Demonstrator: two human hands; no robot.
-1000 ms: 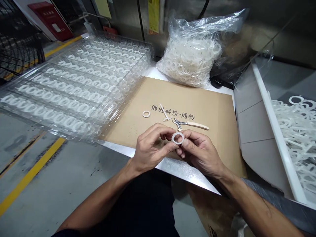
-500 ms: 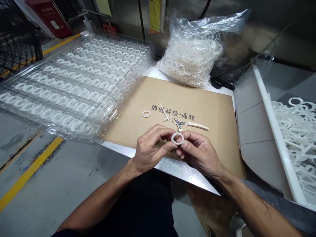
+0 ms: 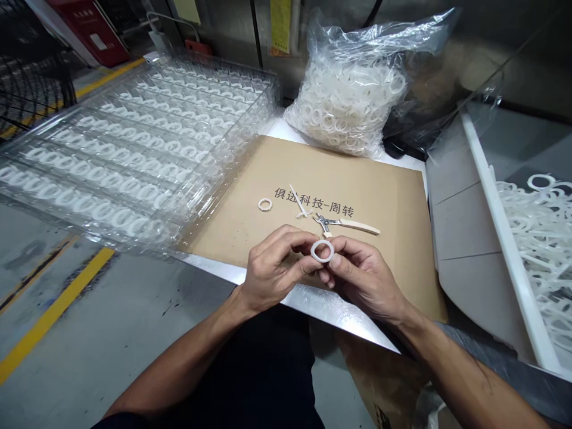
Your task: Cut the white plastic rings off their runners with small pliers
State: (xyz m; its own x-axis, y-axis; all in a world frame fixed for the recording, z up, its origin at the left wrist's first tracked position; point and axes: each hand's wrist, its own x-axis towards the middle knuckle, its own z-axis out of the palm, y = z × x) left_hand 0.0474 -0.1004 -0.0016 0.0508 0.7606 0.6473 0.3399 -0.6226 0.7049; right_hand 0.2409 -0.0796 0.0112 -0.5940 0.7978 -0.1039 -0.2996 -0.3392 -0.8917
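A white plastic ring (image 3: 322,260) is pinched between both hands above the front edge of the cardboard sheet (image 3: 388,196). My left hand (image 3: 279,265) grips its left side between thumb and fingers. On its right side, the thumb and fingers of my right hand (image 3: 364,274) are closed. Just beyond the fingertips lie nippers (image 3: 357,226) with pale handles, partly hidden by the hands. Beside them rests a thin white plastic sprue (image 3: 298,199). A second white ring (image 3: 265,205) lies flat on the cardboard to the left.
Stacked clear trays (image 3: 179,173) with rows of white rings stand at the left. At the back is a clear bag (image 3: 348,101) full of rings. A white-rimmed bin (image 3: 509,250) on the right contains many white plastic pieces. The table's metal edge (image 3: 330,310) runs in front of me.
Both hands keep the ring in nearly the same place, with only a slight shift in its tilt. The view has moved a little; the things on the cardboard have stayed put.
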